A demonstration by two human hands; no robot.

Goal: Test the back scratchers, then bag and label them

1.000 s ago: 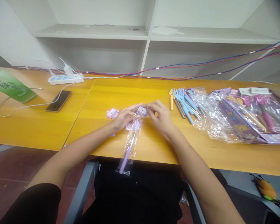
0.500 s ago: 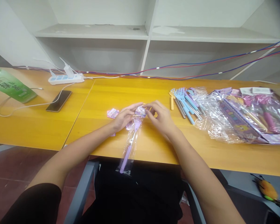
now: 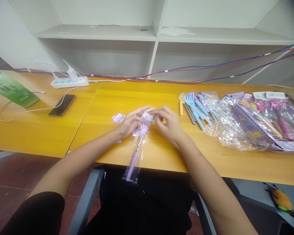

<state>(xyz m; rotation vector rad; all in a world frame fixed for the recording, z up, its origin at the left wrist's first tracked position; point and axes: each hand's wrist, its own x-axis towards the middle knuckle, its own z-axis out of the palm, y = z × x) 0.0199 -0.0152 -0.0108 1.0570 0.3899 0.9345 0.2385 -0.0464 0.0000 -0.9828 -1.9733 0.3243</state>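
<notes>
A purple back scratcher (image 3: 132, 165) lies inside a clear plastic bag (image 3: 141, 156), its claw pointing away from me and its handle end past the table's front edge. At the top of the bag is a small purple printed card (image 3: 147, 117). My left hand (image 3: 130, 123) is closed on the bag's upper left side, beside the card. From the right, the thumb and fingers of my right hand (image 3: 171, 125) pinch the card's corner and the bag's edge. Another printed card (image 3: 118, 118) lies left of my left hand; more cards are partly hidden under it.
Several loose back scratchers (image 3: 196, 107) lie in a pile to the right. Crumpled plastic and a purple display box (image 3: 252, 127) with wrapped scratchers stand further right. A phone (image 3: 62, 105), a power strip (image 3: 70, 82) and a green bottle (image 3: 13, 89) are on the left.
Both hands stay almost in place. The card between them has tilted slightly, and the fingers of my right hand have shifted a little along its edge.
</notes>
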